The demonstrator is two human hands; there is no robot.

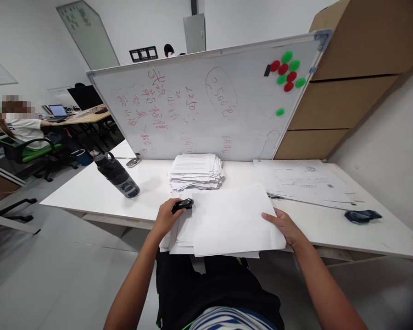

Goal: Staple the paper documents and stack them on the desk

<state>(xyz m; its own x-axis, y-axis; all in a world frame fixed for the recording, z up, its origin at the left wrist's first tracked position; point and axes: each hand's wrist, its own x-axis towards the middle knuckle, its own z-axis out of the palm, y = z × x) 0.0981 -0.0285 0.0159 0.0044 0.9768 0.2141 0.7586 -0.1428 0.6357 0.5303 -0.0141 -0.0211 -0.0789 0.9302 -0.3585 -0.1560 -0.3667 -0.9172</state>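
Note:
A black stapler is in my left hand, its tip close to the left edge of a white sheet of paper. My right hand pinches the sheet's right edge, thumb on top and fingers underneath. The upward face of the sheet looks blank. It lies over more sheets, which show at its left and along the table's front edge. Just behind stands a thick, uneven stack of printed papers.
A dark bottle stands left on the white table, near a small grey object. A whiteboard with magnets leans behind. Large printed sheets and a dark object lie right, below cardboard boxes. A person sits far left.

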